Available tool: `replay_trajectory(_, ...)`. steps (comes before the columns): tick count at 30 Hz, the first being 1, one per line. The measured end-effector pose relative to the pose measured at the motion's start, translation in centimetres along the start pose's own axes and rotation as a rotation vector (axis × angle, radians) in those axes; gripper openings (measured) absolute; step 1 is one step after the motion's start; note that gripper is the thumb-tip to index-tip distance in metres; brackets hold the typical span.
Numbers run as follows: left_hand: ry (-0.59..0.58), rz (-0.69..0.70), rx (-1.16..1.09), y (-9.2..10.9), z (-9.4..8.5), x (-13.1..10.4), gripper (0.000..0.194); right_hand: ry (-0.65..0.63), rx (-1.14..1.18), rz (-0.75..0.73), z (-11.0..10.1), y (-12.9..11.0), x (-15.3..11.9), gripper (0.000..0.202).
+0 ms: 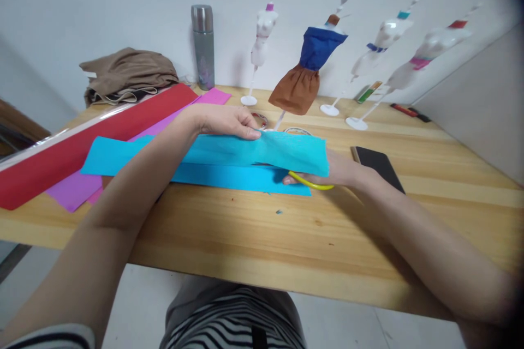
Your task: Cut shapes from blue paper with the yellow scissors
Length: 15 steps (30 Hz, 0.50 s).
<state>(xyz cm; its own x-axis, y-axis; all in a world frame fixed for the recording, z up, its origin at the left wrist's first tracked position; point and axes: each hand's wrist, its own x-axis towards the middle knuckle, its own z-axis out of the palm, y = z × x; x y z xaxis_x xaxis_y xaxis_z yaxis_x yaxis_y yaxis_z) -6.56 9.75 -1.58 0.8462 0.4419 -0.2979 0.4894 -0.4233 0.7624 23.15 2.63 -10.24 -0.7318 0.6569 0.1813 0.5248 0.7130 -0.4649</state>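
A long sheet of turquoise crepe paper [216,150] stretches across the middle of the table, parted along its right half into an upper strip and a lower one. My left hand [229,121] pinches the upper strip's top edge between thumb and fingers. Under that strip's right end, my right hand [333,168] grips scissors by their yellow handle [313,182]. The paper covers most of the right fingers. A short dark bit of the blades shows in the slit between the strips; the rest is hidden.
Dress-form stands line the wall, one wearing a blue top [321,46] and brown skirt [297,89]. A phone [379,166] lies right of my right hand. Red paper [102,139], purple paper [77,188], brown cloth [131,71] and a thermos [203,49] occupy the left.
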Motion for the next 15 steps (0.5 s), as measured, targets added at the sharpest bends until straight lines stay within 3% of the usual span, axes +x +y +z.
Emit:
replay_trajectory(3,0.018,0.0,0.051,0.12,-0.18,0.08,0.047,-0.001,-0.038,-0.058,0.2,0.61,-0.03,0.093)
replay_trajectory(15,0.013,0.017,0.105,0.74,-0.15,0.02,0.04,0.032,-0.069,0.006,0.66,0.44,0.58,0.095)
